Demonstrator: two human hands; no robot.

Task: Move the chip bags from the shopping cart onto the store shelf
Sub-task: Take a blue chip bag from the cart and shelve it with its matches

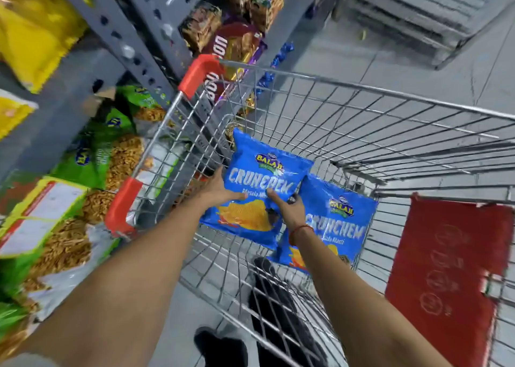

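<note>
upper chip bag (252, 182) — upright, top away | left hand (220, 188), right hand (287, 208) gripping it

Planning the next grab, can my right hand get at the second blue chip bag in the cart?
Probably yes. The right hand is already in the cart beside the second blue bag; only the first bag, which both hands hold, overlaps its corner.

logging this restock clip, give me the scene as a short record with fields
setting: store aisle, shopping cart beside shelf
in cart: two blue chip bags
upper bag: gripped by both hands
lower bag: partly under the upper bag
left hand: on upper bag's left edge
right hand: on upper bag's lower right
shelf stock: green snack bags, yellow bags
progress: neither blue bag shelved yet
</note>
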